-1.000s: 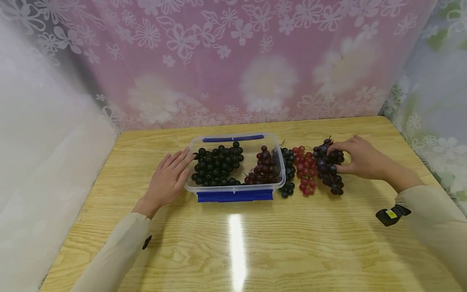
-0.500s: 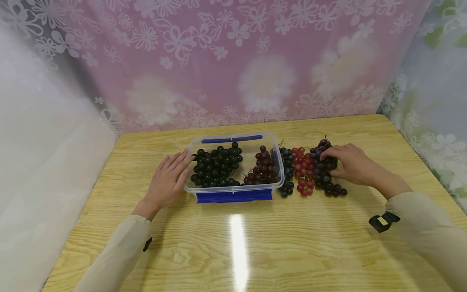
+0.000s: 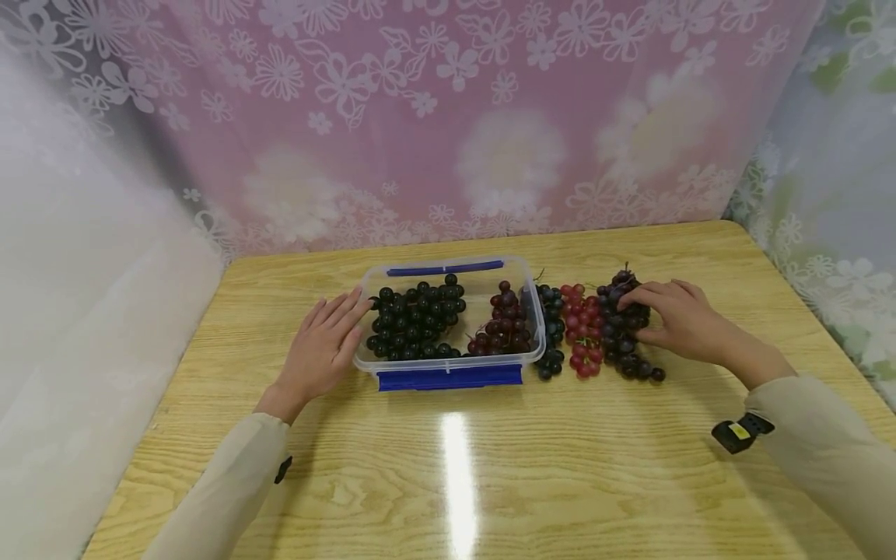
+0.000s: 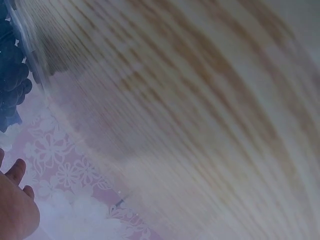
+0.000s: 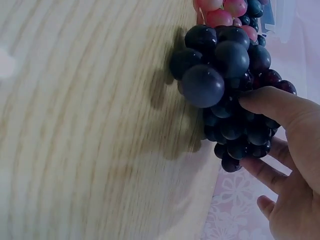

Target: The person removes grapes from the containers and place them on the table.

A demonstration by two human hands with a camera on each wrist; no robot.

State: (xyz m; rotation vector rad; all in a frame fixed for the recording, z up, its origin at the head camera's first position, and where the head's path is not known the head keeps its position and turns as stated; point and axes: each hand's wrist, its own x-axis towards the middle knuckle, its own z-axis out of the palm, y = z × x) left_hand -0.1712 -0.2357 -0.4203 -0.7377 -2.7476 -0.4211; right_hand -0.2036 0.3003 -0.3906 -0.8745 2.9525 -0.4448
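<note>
While pinching one purple bunch (image 3: 621, 330) between thumb and fingers of the right hand (image 3: 682, 320), touches the left end of one clear box (image 3: 448, 363) with the left hand (image 3: 322, 346), spread with straight fingers and grasping nothing. Inside the box, at left, one mass of black grapes (image 3: 413, 319), hard to tell whether a single bunch or more; at right, one maroon bunch (image 3: 509, 319), with a bare stretch of floor between. Along the box, two blue latches (image 3: 450, 378), one on the near side and one on the far. On one wood-grained table (image 3: 378, 467), just right of the box, three bunches in a row: first one blue-black bunch (image 3: 551, 334) close against the box wall, then one red bunch (image 3: 581, 327), then the purple one in the right hand's hold, close beside the red. Impossible to tell whether fully resting on the wood or slightly raised. In the right wrist view, clasped with the thumb across the front of the grapes and fingers behind. On the two arms, two beige sleeves (image 3: 217, 482) and two black straps (image 3: 742, 432), with a yellow patch on the right one. Behind the table, one pink cloth (image 3: 420, 117) with white flowers.
</note>
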